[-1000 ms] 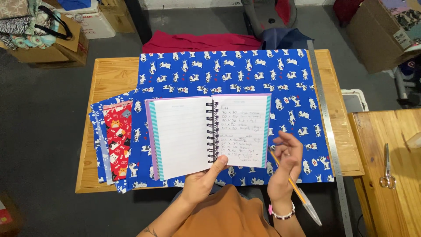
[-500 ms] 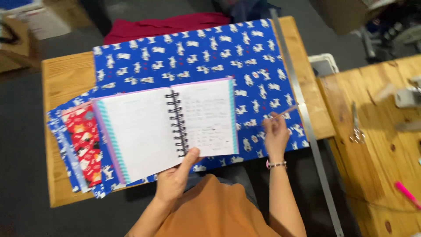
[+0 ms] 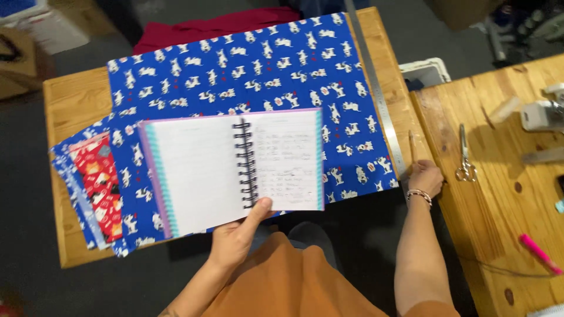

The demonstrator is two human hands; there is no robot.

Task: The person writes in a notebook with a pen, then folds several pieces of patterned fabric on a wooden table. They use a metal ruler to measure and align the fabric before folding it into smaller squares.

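The left hand grips an open spiral-bound notebook at its lower edge, thumb pressed on the page just beside the wire coil, holding it above the near edge of the wooden table. The right hand, a beaded bracelet at its wrist, is closed around a slim pencil-like stick at the table's right edge. Under the notebook lies blue fabric printed with white animals, and at the left a stack of smaller fabric pieces, one red. A long metal ruler runs along the fabric's right side. On the neighbouring bench lie scissors and a pink marker. Dark red cloth sits beyond the far edge.
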